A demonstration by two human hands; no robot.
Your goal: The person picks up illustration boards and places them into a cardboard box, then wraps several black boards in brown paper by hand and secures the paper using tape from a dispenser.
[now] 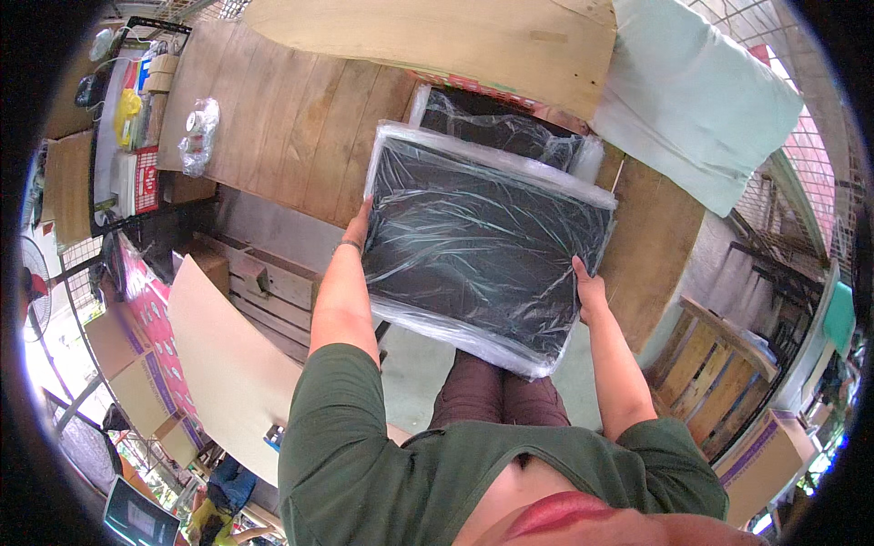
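A: Where is the panel?

B: The panel [482,250], a flat black slab wrapped in clear plastic, sits between both hands, above the person's lap and at the near edge of the table [291,127]. Its far end overlaps a second wrapped panel [501,123] lying on the wood.

A: How do the hands stand?

B: The left hand [360,226] grips the panel's left edge near the far corner, fingers tucked out of sight behind the edge. The right hand [588,289] clasps the right edge lower down, thumb on top. Both are closed on it; how tightly, I cannot tell.

A: Which way does it run?

B: Its long axis runs slantwise, from the far left corner toward the near right. The panel tilts, the near corner hanging over the knees. Neither hand is nearer; each already touches its own side.

A: What lies around?

B: A pale board [437,36] and a light cushion [701,100] lie beyond the second panel. A small plastic bag [198,136] rests on the table's left part, well apart. A cardboard sheet [228,364] leans near the left arm, and a wooden pallet [710,373] stands at the right.

A: Anything in the way?

B: Only the second panel beneath its far end, as I judge it; the wood to the left of that lies bare.
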